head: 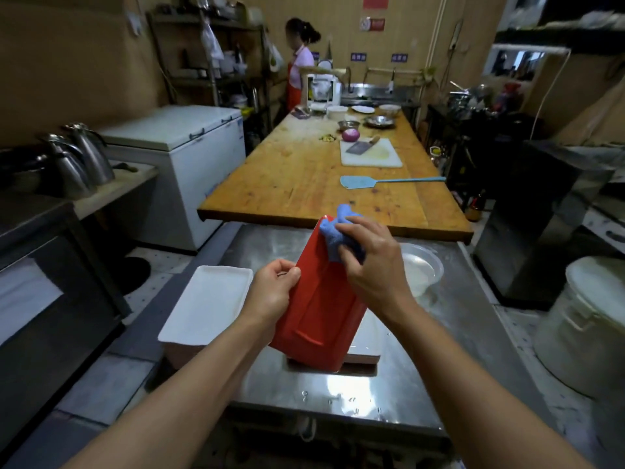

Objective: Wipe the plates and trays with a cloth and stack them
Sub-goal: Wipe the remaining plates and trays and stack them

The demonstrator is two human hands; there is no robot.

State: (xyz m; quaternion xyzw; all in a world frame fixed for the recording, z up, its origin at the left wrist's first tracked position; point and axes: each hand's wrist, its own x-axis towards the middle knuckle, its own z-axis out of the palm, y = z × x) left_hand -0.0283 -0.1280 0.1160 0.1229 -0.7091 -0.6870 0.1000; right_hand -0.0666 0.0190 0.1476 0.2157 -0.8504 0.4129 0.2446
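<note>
Midway: left hand (275, 288) grips red tray (318, 319) edge; right hand (368, 262) presses cloth (333, 233) under fingers near far rim. White tray (206, 302) left of fingers, seemingly stacked.

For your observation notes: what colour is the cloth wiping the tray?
Blue; the cloth shows clearly in the head view, against the red tray.

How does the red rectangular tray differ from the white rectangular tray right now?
The red rectangular tray is held up and tilted, gripped by the left hand; the white rectangular tray lies flat on a stack on the steel counter. The red one is being wiped by the right hand with the blue cloth; the white one is untouched. Both are shallow rectangular trays with rounded corners.
</note>
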